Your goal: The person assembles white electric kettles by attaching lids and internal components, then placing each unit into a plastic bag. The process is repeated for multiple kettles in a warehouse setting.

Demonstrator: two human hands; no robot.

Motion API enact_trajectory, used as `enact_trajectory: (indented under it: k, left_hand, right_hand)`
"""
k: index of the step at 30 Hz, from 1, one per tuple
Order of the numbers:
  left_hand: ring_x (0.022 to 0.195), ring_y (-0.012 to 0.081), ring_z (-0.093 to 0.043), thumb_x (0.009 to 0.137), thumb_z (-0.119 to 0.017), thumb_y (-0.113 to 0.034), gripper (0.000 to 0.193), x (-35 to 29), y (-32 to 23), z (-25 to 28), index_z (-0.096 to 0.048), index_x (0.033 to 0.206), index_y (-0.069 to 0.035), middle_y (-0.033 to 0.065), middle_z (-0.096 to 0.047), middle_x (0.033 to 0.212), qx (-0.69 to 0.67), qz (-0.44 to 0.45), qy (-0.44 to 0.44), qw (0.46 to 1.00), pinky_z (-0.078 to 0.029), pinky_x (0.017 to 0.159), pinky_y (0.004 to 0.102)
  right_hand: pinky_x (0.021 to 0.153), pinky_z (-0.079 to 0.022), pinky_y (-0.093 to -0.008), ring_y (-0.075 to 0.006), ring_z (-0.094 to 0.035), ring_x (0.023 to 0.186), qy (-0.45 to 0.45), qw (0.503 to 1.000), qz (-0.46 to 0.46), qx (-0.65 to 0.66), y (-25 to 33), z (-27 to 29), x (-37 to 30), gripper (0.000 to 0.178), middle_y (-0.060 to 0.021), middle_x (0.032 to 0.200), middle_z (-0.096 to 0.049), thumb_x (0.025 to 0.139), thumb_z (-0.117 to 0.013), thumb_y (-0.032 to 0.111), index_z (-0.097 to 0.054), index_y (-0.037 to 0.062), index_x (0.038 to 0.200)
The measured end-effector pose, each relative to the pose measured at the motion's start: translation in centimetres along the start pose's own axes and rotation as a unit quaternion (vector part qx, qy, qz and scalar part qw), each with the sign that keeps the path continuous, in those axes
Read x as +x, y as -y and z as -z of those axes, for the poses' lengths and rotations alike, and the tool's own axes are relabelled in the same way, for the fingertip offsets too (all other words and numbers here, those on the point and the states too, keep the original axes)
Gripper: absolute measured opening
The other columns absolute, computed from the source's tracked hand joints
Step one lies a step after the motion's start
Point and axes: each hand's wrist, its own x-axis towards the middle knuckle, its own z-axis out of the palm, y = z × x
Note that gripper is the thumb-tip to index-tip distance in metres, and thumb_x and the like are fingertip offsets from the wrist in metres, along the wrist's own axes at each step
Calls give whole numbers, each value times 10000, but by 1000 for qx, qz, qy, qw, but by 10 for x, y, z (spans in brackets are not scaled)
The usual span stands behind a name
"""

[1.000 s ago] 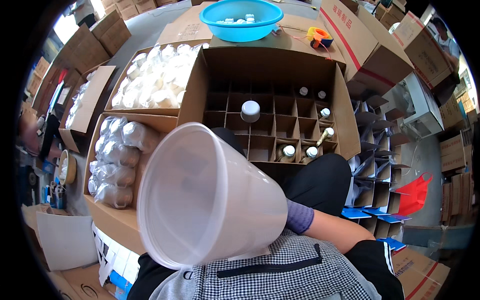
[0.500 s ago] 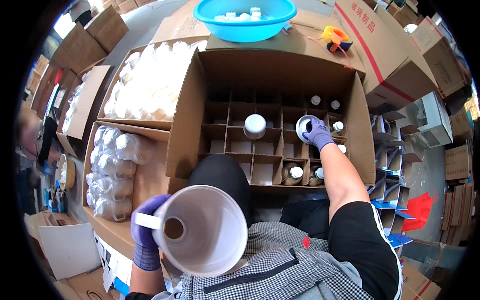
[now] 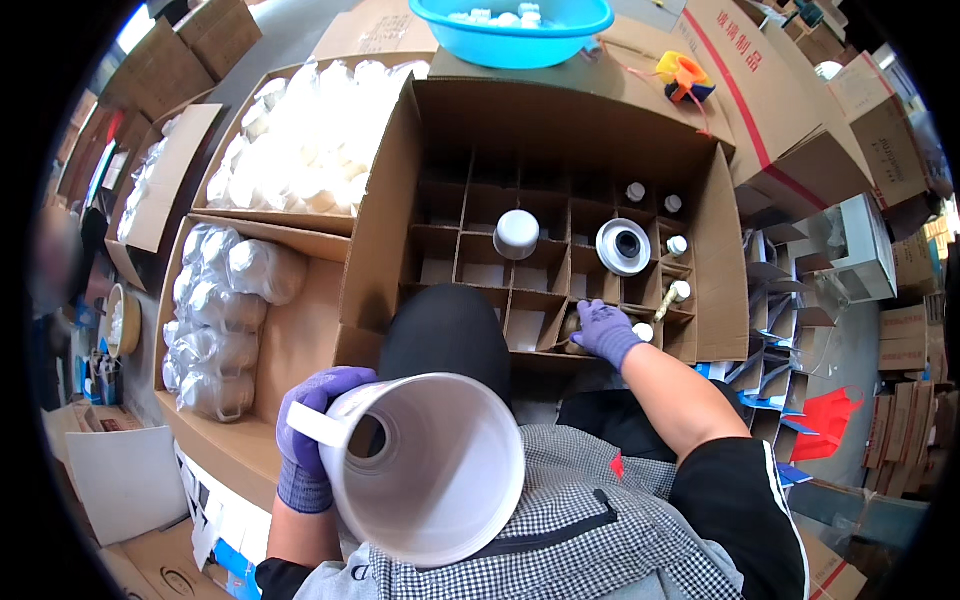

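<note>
My left hand grips the funnel, probably light, stiff; handle best. My right hand half-curls at the box's near edge, hold unclear.

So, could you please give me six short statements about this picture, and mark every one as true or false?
1. The left hand holds a white plastic container. True.
2. A blue basin has small white objects in it. True.
3. The right hand is inside the blue basin. False: it is at the front row of the divided cardboard box.
4. Both hands are without gloves. False: both wear purple gloves.
5. A red bag is to the right of the divided cardboard box. True.
6. The container's wide mouth faces away from the camera. False: it faces the camera, so its inside shows.
</note>
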Motion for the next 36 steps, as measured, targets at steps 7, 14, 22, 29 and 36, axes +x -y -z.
enact_trajectory:
  k: [7, 14, 22, 29, 36]
  left_hand:
    - [949, 236, -718, 989, -556, -194, 316, 0, -22, -33, -697, 1142, 44, 151, -730, 1007, -224, -50, 13, 973, -567, 875, 341]
    - [929, 224, -721, 992, -552, -189, 307, -16, -32, -54, -701, 1142, 34, 142, -736, 992, -228, -44, 75, 970, -567, 867, 333]
    - [906, 211, -723, 994, -549, -183, 298, -20, -52, -85, -705, 1143, 23, 133, -742, 975, -215, -63, 145, 964, -568, 859, 323]
    - [886, 199, -726, 997, -545, -178, 291, -12, -81, -88, -710, 1144, 13, 125, -747, 961, -168, -79, 197, 963, -568, 851, 314]
    - [881, 242, -744, 945, -541, -191, 304, 11, -67, -28, -740, 1082, -5, 171, -757, 981, 264, -24, 189, 946, -568, 851, 354]
  right_hand:
    - [539, -473, -288, -137, -586, 635, -148, 783, -90, 597, -19, 132, -169, 361, -69, 861, -640, 971, -597, 420, -602, 67, 1046]
    - [854, -499, -367, -236, -611, 1032, -55, 333, -44, 940, 112, 63, -267, 581, -116, 1234, -631, 1009, -525, 476, -511, 50, 1404]
    - [1114, -423, -401, -289, -526, 1310, -170, 747, 110, 633, 94, 136, -303, 906, -218, 1434, -489, 872, -762, 328, -280, -27, 1552]
    - [1088, -457, -356, -246, -572, 1259, -82, 809, -6, 582, 31, 150, -298, 919, -164, 1368, -564, 774, -863, 404, -417, -2, 1468]
    - [1129, -423, -428, -318, -520, 1329, -215, 451, 27, 866, 8, -9, -366, 918, -157, 1461, -495, 795, -789, 271, -314, 59, 1552]
